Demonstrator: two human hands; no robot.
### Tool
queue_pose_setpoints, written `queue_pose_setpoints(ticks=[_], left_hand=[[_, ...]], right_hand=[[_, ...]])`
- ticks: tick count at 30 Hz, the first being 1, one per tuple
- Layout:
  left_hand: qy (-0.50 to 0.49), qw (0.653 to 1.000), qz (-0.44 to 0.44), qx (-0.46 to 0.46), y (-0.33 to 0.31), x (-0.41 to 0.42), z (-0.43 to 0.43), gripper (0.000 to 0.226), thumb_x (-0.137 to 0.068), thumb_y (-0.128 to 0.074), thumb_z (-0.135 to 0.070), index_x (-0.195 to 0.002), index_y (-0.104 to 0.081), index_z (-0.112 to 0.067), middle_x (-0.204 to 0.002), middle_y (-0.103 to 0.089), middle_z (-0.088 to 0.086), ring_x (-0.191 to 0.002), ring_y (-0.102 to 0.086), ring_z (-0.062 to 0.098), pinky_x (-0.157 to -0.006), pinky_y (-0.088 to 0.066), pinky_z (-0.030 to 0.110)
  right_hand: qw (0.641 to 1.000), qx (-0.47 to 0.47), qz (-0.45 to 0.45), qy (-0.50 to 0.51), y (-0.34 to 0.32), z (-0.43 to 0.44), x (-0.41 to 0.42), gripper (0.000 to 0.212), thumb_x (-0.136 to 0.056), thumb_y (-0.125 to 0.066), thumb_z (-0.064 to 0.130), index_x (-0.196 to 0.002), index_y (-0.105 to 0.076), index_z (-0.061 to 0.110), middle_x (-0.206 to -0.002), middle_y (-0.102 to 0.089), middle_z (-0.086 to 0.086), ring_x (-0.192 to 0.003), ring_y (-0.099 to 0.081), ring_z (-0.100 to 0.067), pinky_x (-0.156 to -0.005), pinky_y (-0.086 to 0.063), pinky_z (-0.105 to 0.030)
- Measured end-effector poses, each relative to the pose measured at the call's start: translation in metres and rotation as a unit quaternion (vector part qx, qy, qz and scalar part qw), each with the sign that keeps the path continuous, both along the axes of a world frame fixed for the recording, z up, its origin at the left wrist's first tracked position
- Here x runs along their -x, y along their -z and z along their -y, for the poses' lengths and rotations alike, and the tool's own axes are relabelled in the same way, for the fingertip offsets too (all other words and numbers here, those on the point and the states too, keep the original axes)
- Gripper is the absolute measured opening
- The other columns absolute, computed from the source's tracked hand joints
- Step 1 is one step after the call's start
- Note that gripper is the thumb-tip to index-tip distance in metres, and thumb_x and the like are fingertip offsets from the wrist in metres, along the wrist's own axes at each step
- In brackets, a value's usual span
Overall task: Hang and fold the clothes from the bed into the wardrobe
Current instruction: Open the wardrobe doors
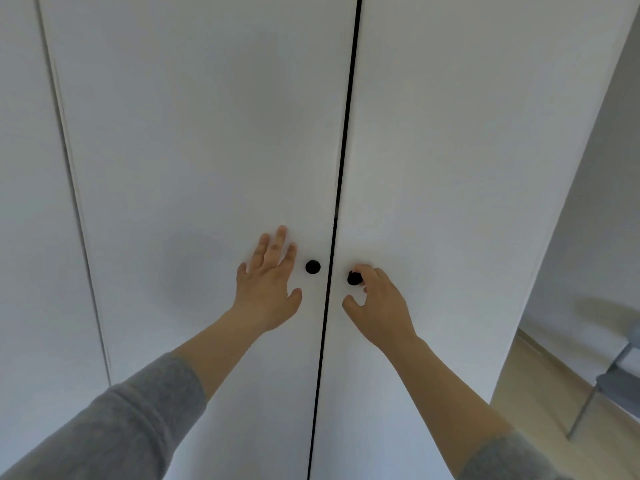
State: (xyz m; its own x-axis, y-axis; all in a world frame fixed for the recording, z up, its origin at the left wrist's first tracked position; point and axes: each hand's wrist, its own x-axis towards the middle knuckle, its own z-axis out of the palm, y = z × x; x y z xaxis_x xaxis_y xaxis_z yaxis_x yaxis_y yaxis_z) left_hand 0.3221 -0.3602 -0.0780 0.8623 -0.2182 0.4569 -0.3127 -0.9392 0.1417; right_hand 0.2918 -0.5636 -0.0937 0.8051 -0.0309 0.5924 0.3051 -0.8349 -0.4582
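A white wardrobe [194,133] fills nearly the whole view, its two doors closed and meeting at a dark seam that runs from 12 o'clock down to 6. Another white panel [27,202] stands at 9 o'clock. The clothes and the bed are out of view, so the step in hand looks like opening up before anything is hung or folded. The left hand [268,285] lies flat on the left door [207,323] with straight, spread fingers, at 9 o'clock of the black left knob [312,267], just beside it and not on it. The right hand [379,306] has its fingers curled over the right knob [354,278], with the thumb hanging apart below. The next move probably calls for pulling that knob outward and stepping back to give the right door [450,150] room. At 4 o'clock a grey chair [616,375] stands on the wooden floor [540,427]. It looks well apart from the door, though whether it clears the swing is hard to judge.
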Motion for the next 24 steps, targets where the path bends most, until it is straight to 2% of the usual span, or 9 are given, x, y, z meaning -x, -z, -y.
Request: queue_pose_setpoints(ticks=[5,7,9,11,13,16,20,22,24], left_hand=[[0.016,1.000,-0.023,0.006,-0.003,0.003,0.001,0.074,-0.095,-0.045,-0.042,-0.155,-0.006,-0.024,-0.157,0.030,-0.007,-0.147,0.022,0.020,-0.118,-0.008,0.056],[0.038,0.998,-0.025,0.033,-0.005,0.007,0.002,0.067,-0.097,-0.046,-0.038,-0.154,-0.014,-0.023,-0.160,0.021,-0.006,-0.148,0.018,0.020,-0.119,-0.003,0.054],[0.099,0.988,0.013,0.115,-0.007,0.013,0.007,0.057,-0.097,-0.049,-0.027,-0.150,-0.030,-0.020,-0.163,-0.008,0.000,-0.150,-0.005,0.022,-0.119,-0.010,0.044],[0.187,0.949,0.029,0.252,-0.009,0.023,0.017,0.044,-0.096,-0.052,-0.011,-0.139,-0.048,-0.015,-0.146,-0.046,0.003,-0.136,-0.040,0.019,-0.112,-0.027,0.026],[0.247,0.909,-0.009,0.336,-0.016,0.034,0.030,0.038,-0.096,-0.049,-0.003,-0.132,-0.056,-0.014,-0.127,-0.061,-0.003,-0.118,-0.055,0.012,-0.102,-0.038,0.016],[0.299,0.874,-0.061,0.379,-0.026,0.047,0.046,0.038,-0.096,-0.045,0.004,-0.126,-0.062,-0.013,-0.111,-0.067,-0.007,-0.103,-0.062,0.006,-0.095,-0.046,0.013],[0.308,0.877,-0.030,0.366,-0.029,0.059,0.058,0.042,-0.091,-0.042,0.008,-0.111,-0.068,-0.016,-0.100,-0.069,-0.006,-0.091,-0.065,0.005,-0.082,-0.050,0.009],[0.310,0.876,-0.041,0.367,-0.032,0.062,0.059,0.042,-0.090,-0.040,0.010,-0.107,-0.069,-0.016,-0.098,-0.069,-0.003,-0.089,-0.065,0.006,-0.080,-0.050,0.008],[0.306,0.879,-0.047,0.362,-0.036,0.064,0.060,0.043,-0.088,-0.040,0.011,-0.103,-0.068,-0.018,-0.095,-0.069,-0.004,-0.087,-0.065,0.004,-0.079,-0.050,0.008]], right_hand=[[0.998,-0.054,0.019,0.010,0.007,-0.004,0.020,0.032,-0.083,-0.061,0.019,-0.113,-0.053,0.020,-0.098,-0.048,0.011,-0.086,-0.048,-0.008,-0.067,-0.035,-0.018],[0.997,-0.070,0.029,0.011,0.011,-0.003,0.030,0.031,-0.083,-0.061,0.019,-0.113,-0.052,0.022,-0.098,-0.050,0.011,-0.087,-0.048,-0.006,-0.068,-0.035,-0.016],[0.996,-0.071,0.037,0.023,0.015,-0.002,0.041,0.031,-0.083,-0.062,0.021,-0.113,-0.052,0.025,-0.098,-0.050,0.014,-0.087,-0.048,-0.003,-0.069,-0.036,-0.013],[0.996,-0.070,0.043,0.042,0.019,0.000,0.052,0.033,-0.085,-0.064,0.025,-0.115,-0.051,0.028,-0.100,-0.050,0.017,-0.088,-0.050,-0.002,-0.071,-0.036,-0.008],[0.995,-0.071,0.049,0.057,0.022,0.002,0.064,0.035,-0.085,-0.065,0.028,-0.117,-0.051,0.030,-0.102,-0.050,0.019,-0.090,-0.051,-0.003,-0.076,-0.040,-0.010],[0.993,-0.071,0.054,0.071,0.024,0.005,0.080,0.038,-0.085,-0.066,0.030,-0.118,-0.050,0.031,-0.105,-0.050,0.019,-0.095,-0.053,-0.004,-0.081,-0.048,-0.019],[0.990,-0.096,0.044,0.096,0.025,0.002,0.094,0.045,-0.083,-0.068,0.033,-0.123,-0.047,0.033,-0.110,-0.050,0.020,-0.101,-0.053,-0.006,-0.088,-0.054,-0.029],[0.986,-0.118,0.048,0.103,0.032,-0.002,0.100,0.058,-0.080,-0.070,0.040,-0.130,-0.041,0.038,-0.115,-0.048,0.021,-0.106,-0.050,-0.003,-0.090,-0.053,-0.031],[0.982,-0.146,0.036,0.113,0.046,-0.011,0.105,0.082,-0.075,-0.070,0.052,-0.142,-0.022,0.047,-0.123,-0.043,0.022,-0.113,-0.044,-0.003,-0.091,-0.047,-0.028]])
